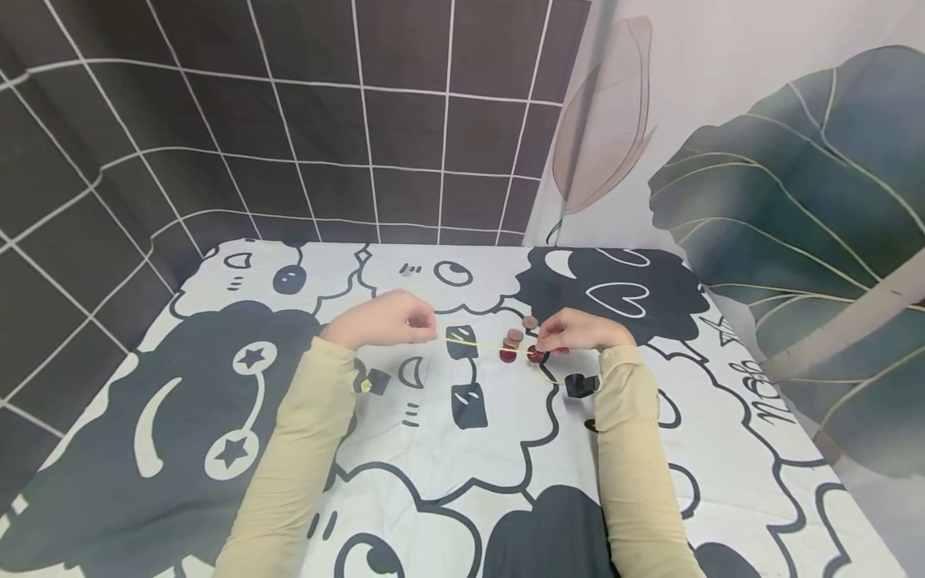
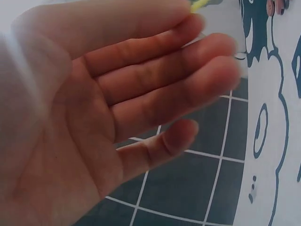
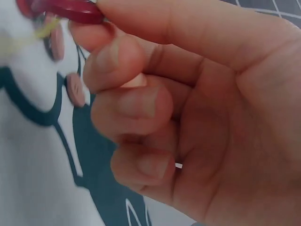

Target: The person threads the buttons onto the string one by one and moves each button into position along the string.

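A thin yellow string (image 1: 480,344) stretches between the two hands above the patterned cloth. My left hand (image 1: 393,319) pinches one end of it between thumb and index finger; a bit of yellow shows at those fingertips in the left wrist view. The other fingers of that hand are bent and spaced apart. In the right wrist view, my right hand (image 3: 188,99) pinches a dark red button (image 3: 70,10) at its fingertips, with blurred yellow string beside it. A round red button (image 1: 535,354) shows by the right fingertips in the head view.
Near the right hand, another red button (image 1: 508,354) and two pinkish buttons, one nearer (image 1: 515,335) and one farther (image 1: 530,322), lie on the black-and-white cloth (image 1: 433,449). A dark grid-patterned curtain (image 1: 325,120) hangs behind.
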A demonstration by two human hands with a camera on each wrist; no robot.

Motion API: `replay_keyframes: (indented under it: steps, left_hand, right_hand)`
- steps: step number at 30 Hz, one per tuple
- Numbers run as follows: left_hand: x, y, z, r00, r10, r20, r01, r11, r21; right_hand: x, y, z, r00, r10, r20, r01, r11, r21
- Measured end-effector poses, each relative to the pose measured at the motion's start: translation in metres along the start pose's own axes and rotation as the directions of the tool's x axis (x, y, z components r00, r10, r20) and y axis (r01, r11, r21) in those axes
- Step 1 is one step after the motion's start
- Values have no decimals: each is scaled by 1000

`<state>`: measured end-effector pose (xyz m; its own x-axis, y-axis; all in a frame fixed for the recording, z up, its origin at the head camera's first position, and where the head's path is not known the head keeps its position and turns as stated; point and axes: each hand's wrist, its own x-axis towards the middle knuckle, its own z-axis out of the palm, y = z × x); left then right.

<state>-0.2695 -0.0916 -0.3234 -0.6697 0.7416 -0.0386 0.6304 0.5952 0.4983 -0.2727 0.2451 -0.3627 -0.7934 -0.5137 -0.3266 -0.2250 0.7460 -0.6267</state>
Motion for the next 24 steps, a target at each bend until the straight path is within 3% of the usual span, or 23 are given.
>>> replay_keyframes:
  steps: [13,20,24]
  left_hand:
    - [-10,-8,-10,997,-53,60,54,998,-12]
    - [-8,-10,-7,995,-65,81,67,998,-19]
    - [-6,-8,-7,995,-61,79,63,998,-23]
  right_hand:
    - [-1,17,-4,991,80,105,-87,994,71]
    - [-4,24,-1,973,173,151,-178,984,25]
    - [-8,24,-1,967,217,132,-218,976,-7]
